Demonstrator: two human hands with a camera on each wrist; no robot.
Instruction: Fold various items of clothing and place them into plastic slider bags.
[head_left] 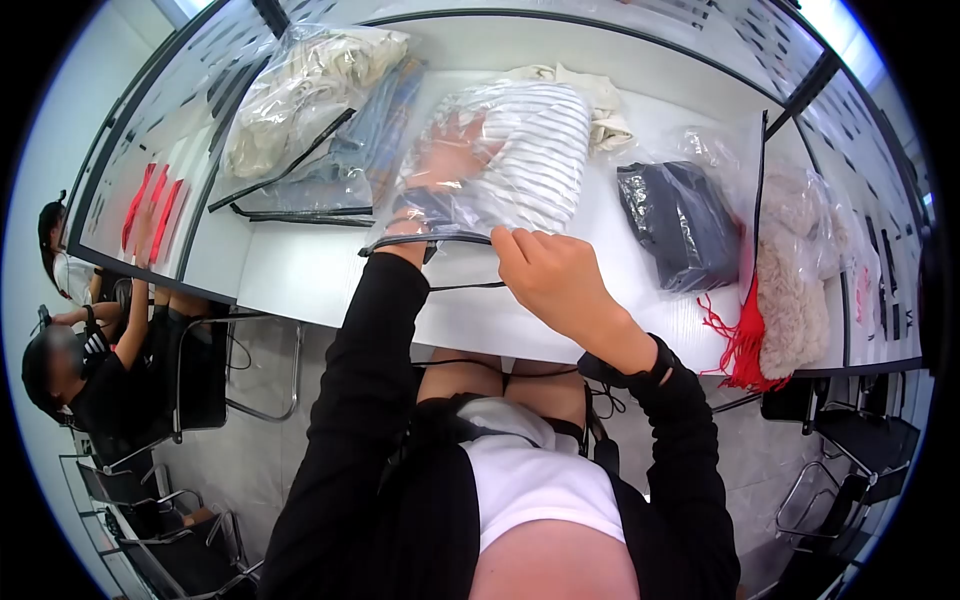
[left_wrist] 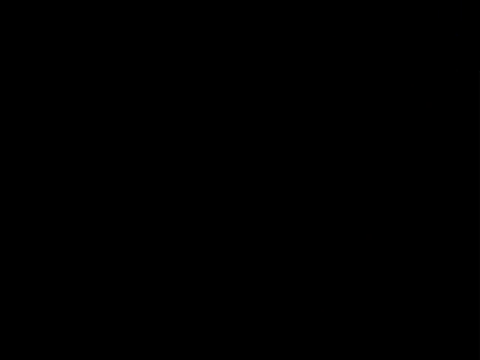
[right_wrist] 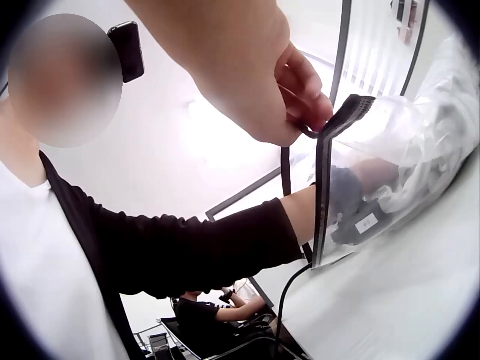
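Note:
A clear plastic bag with a black-trimmed mouth [head_left: 450, 238] lies on the white table, a white garment with grey stripes [head_left: 545, 150] inside it. My left hand [head_left: 455, 152] reaches through the mouth up past the wrist and lies against the striped garment, seen through the plastic with its fingers extended. With curled fingers, my right hand [head_left: 550, 280] pinches the black trim at the right end of the mouth. In the right wrist view, the right hand [right_wrist: 304, 94] holds up a corner of the trim above the left forearm. The left wrist view is black.
At the back left, a clear bag [head_left: 300, 100] holds cream clothing beside blue denim [head_left: 390, 120]. Cream cloth [head_left: 595, 100] lies behind the striped garment. To the right are a bagged dark folded garment [head_left: 680, 225], a fuzzy beige item [head_left: 790, 290] and red fringe [head_left: 742, 345].

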